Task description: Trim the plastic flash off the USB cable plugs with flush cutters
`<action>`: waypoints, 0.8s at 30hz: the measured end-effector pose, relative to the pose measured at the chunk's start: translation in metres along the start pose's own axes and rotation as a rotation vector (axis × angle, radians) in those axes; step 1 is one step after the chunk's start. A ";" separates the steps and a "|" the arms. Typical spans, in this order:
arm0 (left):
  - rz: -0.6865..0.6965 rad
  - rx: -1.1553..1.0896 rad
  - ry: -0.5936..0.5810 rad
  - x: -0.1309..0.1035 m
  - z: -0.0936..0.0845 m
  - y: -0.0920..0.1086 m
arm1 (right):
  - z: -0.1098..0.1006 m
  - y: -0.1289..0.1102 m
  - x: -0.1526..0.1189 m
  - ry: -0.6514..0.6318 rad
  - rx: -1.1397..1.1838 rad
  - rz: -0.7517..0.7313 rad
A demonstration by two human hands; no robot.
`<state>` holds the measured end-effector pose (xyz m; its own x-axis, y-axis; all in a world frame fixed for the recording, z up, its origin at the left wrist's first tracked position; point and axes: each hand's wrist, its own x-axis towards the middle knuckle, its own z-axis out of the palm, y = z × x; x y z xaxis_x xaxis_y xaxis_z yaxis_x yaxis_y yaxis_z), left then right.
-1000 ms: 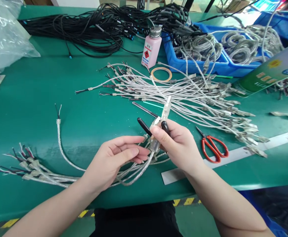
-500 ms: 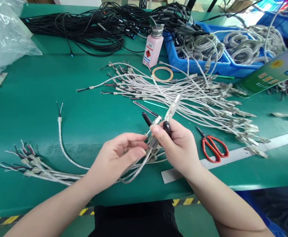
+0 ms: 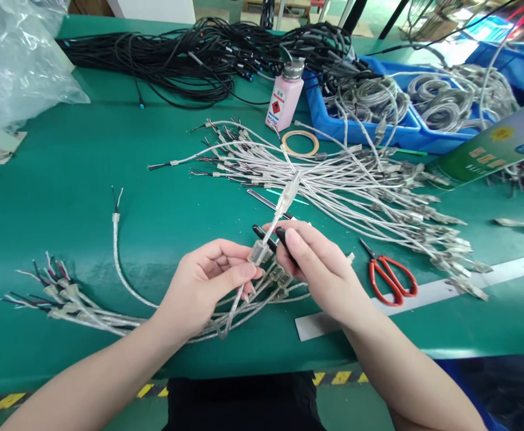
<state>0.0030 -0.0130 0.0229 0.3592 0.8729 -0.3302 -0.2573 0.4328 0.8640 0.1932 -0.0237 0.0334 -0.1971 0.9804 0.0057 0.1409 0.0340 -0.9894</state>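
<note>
Pinched between the thumb and fingers of my left hand (image 3: 203, 287) is a clear-jacketed USB cable, held at its cylindrical bead (image 3: 258, 254). From the bead the cable runs up to its USB plug (image 3: 288, 196), which tilts away to the upper right. My right hand (image 3: 318, 269) is closed around a tool with two black handles (image 3: 284, 236), right beside the bead. The tool's working end is hidden in the fingers. Beneath both hands lies a bunch of similar cables (image 3: 95, 320), with stripped wire ends at the left.
Red-handled scissors (image 3: 391, 280) lie by a steel ruler (image 3: 320, 326) at the right. Many white cables (image 3: 284, 167) spread behind my hands. Further back stand a pink pump bottle (image 3: 285, 99), a tape roll (image 3: 300, 143), blue bins (image 3: 365, 131) and a green can (image 3: 481, 149).
My left hand has moved from beside the cable onto its bead. The plug has shifted left, out of the right hand's grasp; that hand still holds the black-handled tool.
</note>
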 end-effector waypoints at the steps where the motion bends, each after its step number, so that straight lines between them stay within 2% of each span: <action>1: 0.021 0.012 -0.001 0.000 0.000 0.000 | 0.000 0.000 -0.001 -0.037 0.008 -0.013; 6: 0.114 0.101 0.013 -0.002 0.006 0.001 | 0.007 0.001 -0.008 -0.223 -0.166 -0.099; 9: 0.117 0.151 0.019 -0.006 0.008 0.004 | 0.008 0.002 -0.008 -0.208 -0.277 -0.165; 14: -0.002 0.143 -0.093 -0.006 0.004 0.001 | 0.001 0.001 -0.003 -0.083 -0.287 -0.198; 17: -0.003 0.091 -0.076 -0.003 0.001 -0.001 | -0.001 -0.002 -0.003 -0.196 -0.189 -0.146; 20: 0.029 0.128 -0.035 -0.002 0.000 0.000 | 0.001 -0.003 -0.005 -0.305 -0.218 -0.106; 24: 0.009 0.155 -0.045 -0.003 0.001 0.004 | 0.004 -0.001 -0.006 -0.258 -0.320 -0.129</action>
<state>0.0022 -0.0136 0.0281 0.3979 0.8640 -0.3084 -0.1203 0.3824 0.9161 0.1904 -0.0305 0.0339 -0.4630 0.8850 0.0500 0.3847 0.2514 -0.8881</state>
